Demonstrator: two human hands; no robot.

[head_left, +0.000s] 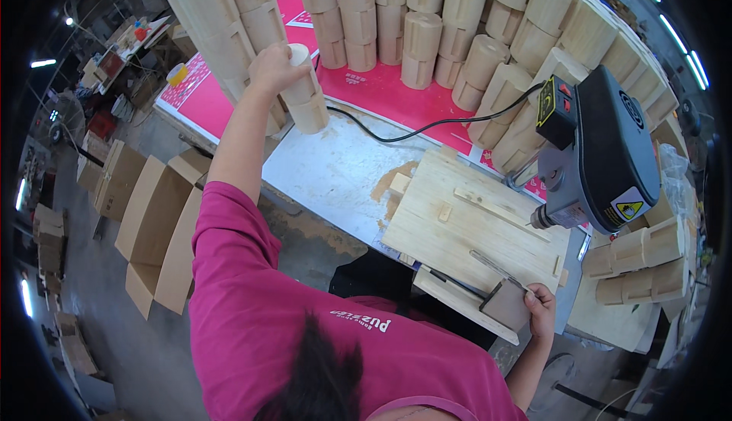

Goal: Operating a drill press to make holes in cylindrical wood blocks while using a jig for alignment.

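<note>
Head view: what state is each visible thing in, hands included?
Left hand: closed on wooden cylinder
Wooden cylinder: upright, atop another
Right hand: fingers at grey panel's edge; hold unclear
Wooden board: flat on table
Drill: above board; whether running, unclear
Cable: slack
Cardboard box: open
Rear cylinders: stacked upright

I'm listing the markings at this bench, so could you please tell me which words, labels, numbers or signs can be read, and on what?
Pink shirt: white lettering, legible in part; wording withheld.
Drill: yellow triangular warning sign; any small print unreadable.
Switch box: yellow-and-black label, too small to read.
Drill cover: round emblem, too unclear to read.
Pink sheet: white print, too small to read.
</note>
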